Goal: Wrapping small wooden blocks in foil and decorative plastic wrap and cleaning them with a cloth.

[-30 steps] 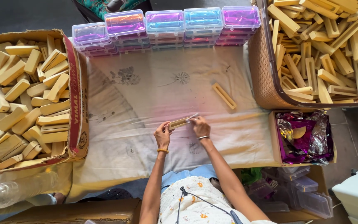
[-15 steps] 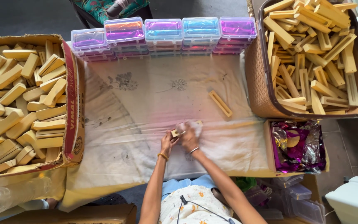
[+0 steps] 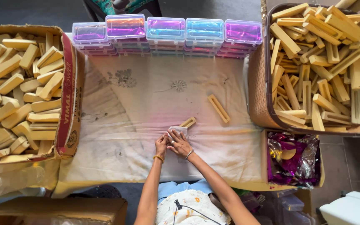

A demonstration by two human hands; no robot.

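A yellow bar (image 3: pixel 188 122) lies on the white cloth (image 3: pixel 138 108), its near end tucked into a clear wrapper (image 3: pixel 177 130). Both my hands rest on that wrapped end. My left hand (image 3: pixel 161 144) pinches the wrapper's left side with its fingertips. My right hand (image 3: pixel 181 144) lies over the wrapper's right side and presses it onto the cloth. A second yellow piece, long and grooved (image 3: pixel 218 108), sits alone on the cloth just right of and beyond my hands.
A cardboard box (image 3: pixel 68 100) full of yellow bars stands at the left. A brown basket (image 3: pixel 258 91) heaped with grooved yellow pieces stands at the right. Stacked clear plastic cases (image 3: pixel 167 33) line the far edge. Purple foil wrappers (image 3: pixel 292 158) fill a box at lower right.
My hands have brought the bar from a raised hold down onto the cloth, and the wrapper now covers its near end. The view has shifted slightly.
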